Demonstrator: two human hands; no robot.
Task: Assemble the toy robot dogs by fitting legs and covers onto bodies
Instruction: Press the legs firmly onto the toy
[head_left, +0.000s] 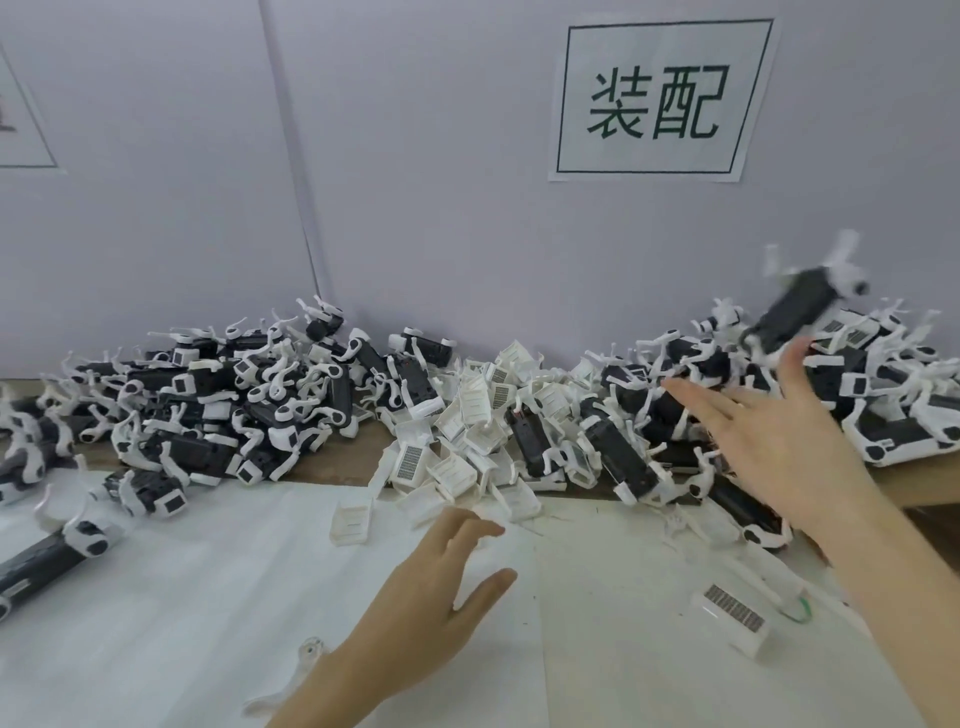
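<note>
Beyond both hands, heaps of toy dogs (218, 405) and loose covers (467, 415) crowd the counter (208, 597). A blurred dog (789, 312) is airborne just past the released right hand (789, 447); landing hard, it could shed legs. The left hand (431, 587), relaxed and empty, hovers near the covers.
</note>
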